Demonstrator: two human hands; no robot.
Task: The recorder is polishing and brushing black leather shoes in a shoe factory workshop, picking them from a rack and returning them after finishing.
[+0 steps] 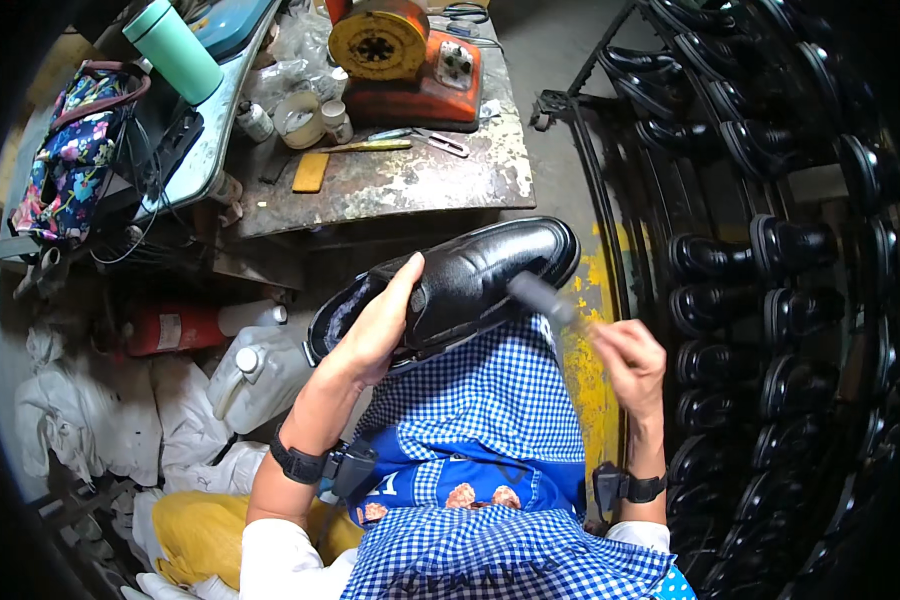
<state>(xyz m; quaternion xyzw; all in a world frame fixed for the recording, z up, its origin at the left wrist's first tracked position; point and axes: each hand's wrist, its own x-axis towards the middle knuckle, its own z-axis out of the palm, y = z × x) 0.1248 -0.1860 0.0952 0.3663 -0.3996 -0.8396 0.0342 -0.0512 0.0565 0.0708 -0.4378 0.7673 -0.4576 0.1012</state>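
Note:
A glossy black leather shoe point(480, 268) is tilted above my lap, its toe up to the right. Around its heel end my left hand point(375, 325) is closed, the thumb lying along the upper near the opening. My right hand point(630, 358) pinches the thin handle of a small brush-like tool point(540, 298). Motion smears the tool's dark grey head, so its exact kind is unclear. That head overlaps the side of the shoe near the toe; whether it touches cannot be told. Beneath the shoe lies my blue checked apron point(480, 390).
A worn workbench point(460, 185) ahead carries an orange machine with a yellow wheel point(378, 45), small jars and a yellow block point(311, 172). To the right stands a rack of black shoes point(710, 255). A white jug point(260, 370) and a red cylinder point(175, 328) sit at left.

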